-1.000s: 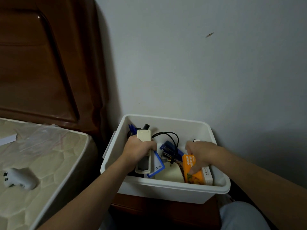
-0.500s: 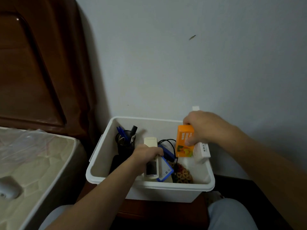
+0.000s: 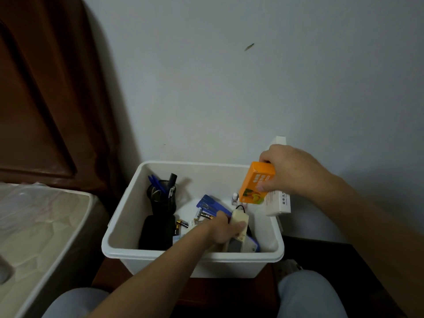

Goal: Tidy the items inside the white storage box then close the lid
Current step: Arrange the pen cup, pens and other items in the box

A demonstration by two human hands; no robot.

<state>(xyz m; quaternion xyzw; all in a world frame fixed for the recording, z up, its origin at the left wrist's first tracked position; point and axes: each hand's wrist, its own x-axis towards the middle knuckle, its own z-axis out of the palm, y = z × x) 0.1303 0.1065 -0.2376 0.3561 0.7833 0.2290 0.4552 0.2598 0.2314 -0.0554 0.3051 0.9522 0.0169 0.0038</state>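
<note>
Storage box (image 3: 160, 251) is set against the wall, right of the bed (image 3: 46, 226). Inside: pen cup (image 3: 163, 200) at back left, pouch (image 3: 157, 232) before it, batteries (image 3: 195, 220) at centre.

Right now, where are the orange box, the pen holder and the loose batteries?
orange box (image 3: 256, 182), head view, on its printed front face.
pen holder (image 3: 163, 203), head view, on its black mesh side.
loose batteries (image 3: 205, 216), head view, on one battery's body.
</note>
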